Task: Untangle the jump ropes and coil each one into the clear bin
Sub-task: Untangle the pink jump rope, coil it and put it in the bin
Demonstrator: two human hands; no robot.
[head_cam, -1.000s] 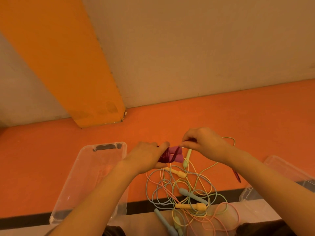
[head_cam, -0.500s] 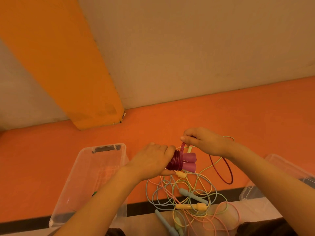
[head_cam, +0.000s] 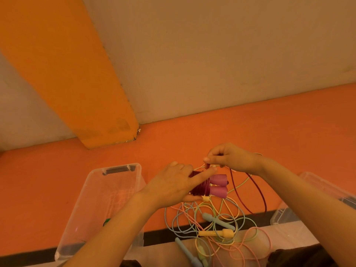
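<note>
While my left hand gripped the purple rope bundle, my right fingers pinched another loop across; since a moment earlier, the slack had shortened, nearly bin-ready.

gym or play space | orange sports floor | jump ropes

No lettering, label, brand mark or number can be read anywhere in this view.
</note>
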